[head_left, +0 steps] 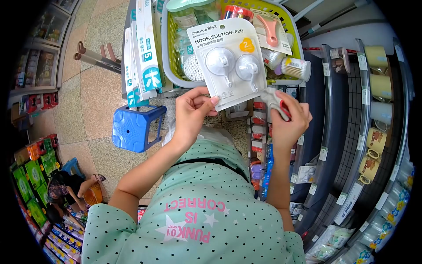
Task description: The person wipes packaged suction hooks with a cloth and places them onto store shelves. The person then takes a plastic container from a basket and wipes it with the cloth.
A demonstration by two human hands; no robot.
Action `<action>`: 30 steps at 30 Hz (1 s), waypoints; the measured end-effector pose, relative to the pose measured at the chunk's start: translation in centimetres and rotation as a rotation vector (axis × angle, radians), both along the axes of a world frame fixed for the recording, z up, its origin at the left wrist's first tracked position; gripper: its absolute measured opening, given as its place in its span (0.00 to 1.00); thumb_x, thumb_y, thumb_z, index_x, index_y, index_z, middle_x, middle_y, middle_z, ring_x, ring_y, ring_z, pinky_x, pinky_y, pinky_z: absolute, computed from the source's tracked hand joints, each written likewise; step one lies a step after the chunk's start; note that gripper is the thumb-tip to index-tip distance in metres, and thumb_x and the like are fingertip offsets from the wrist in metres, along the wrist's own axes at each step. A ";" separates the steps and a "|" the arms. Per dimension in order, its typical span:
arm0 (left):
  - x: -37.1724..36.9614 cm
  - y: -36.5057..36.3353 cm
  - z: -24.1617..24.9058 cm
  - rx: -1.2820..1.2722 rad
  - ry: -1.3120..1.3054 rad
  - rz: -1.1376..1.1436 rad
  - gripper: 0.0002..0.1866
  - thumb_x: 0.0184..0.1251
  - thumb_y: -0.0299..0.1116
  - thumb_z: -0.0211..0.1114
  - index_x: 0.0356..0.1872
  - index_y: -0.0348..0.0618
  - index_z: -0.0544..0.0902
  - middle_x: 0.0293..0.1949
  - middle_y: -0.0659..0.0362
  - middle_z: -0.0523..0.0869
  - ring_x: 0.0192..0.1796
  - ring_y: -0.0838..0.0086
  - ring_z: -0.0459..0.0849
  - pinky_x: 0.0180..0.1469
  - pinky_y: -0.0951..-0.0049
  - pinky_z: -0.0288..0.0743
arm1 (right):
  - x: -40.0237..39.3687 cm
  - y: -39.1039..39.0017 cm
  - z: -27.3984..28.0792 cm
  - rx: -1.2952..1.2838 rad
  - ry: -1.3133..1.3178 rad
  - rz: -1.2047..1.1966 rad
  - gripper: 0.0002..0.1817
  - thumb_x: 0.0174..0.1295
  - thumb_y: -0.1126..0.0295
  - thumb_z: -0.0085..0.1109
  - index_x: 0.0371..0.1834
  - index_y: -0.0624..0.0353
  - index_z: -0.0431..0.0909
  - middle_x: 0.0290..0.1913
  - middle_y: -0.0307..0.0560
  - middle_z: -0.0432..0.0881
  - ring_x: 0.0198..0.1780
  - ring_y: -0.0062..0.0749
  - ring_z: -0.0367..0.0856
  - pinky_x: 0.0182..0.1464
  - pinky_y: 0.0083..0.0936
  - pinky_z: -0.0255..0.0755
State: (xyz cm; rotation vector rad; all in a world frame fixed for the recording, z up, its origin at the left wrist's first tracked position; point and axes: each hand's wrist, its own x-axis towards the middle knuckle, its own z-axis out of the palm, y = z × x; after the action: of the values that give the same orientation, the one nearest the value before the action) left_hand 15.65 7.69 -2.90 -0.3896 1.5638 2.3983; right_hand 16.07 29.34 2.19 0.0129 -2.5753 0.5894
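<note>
A white blister card with two suction hooks (228, 64) is pinched at its lower left corner by my left hand (193, 112), thumb on the front. My right hand (291, 116) is wrapped round a grey and red tool (277, 104), whose tip touches or overlaps the card's lower right corner. Behind the card stands a yellow-green basket (169, 53) holding a tub of cotton swabs (193, 68), a carded pink item (270, 31), red-lidded jars (238, 12) and a clear tub of swabs (295, 68).
Long white and teal boxes (147, 48) stand left of the basket. A blue stool (132, 127) is on the tiled floor (92, 110). Shelves with mugs (381, 113) line the right side. A person (66, 189) is at the lower left, near stocked shelves.
</note>
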 end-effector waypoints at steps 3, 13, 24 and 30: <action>0.0 0.1 -0.1 0.001 -0.002 -0.002 0.10 0.68 0.26 0.68 0.47 0.34 0.83 0.34 0.61 0.89 0.33 0.84 0.84 0.37 0.81 0.80 | -0.9 1.5 0.2 0.028 0.013 -0.077 0.21 0.40 0.78 0.70 0.41 0.48 0.88 0.41 0.32 0.89 0.38 0.30 0.76 0.57 0.29 0.59; 0.4 0.2 -0.5 0.005 -0.010 0.008 0.09 0.67 0.23 0.66 0.47 0.32 0.81 0.32 0.61 0.88 0.33 0.85 0.83 0.36 0.81 0.82 | 1.8 -5.2 4.6 -0.092 -0.044 0.330 0.26 0.36 0.78 0.72 0.45 0.51 0.87 0.47 0.34 0.88 0.38 0.28 0.76 0.54 0.27 0.62; 0.8 0.0 -0.5 0.028 0.051 0.020 0.17 0.59 0.10 0.60 0.49 0.29 0.82 0.44 0.56 0.88 0.46 0.79 0.86 0.50 0.79 0.80 | -0.6 -9.8 0.7 0.034 -0.012 0.322 0.16 0.44 0.74 0.71 0.40 0.51 0.84 0.38 0.31 0.83 0.36 0.28 0.76 0.45 0.33 0.57; 0.7 0.1 0.3 0.157 -0.014 0.042 0.15 0.58 0.13 0.63 0.47 0.30 0.83 0.43 0.56 0.89 0.44 0.79 0.86 0.50 0.77 0.80 | -0.8 -9.6 0.6 -0.016 -0.032 0.323 0.18 0.41 0.74 0.73 0.40 0.51 0.84 0.37 0.33 0.83 0.36 0.30 0.77 0.45 0.32 0.57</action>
State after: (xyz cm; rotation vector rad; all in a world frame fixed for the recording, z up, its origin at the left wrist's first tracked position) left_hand 16.31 7.78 -2.60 -0.4106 1.3620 2.5230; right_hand 15.24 19.78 2.75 0.4242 -2.6172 0.7314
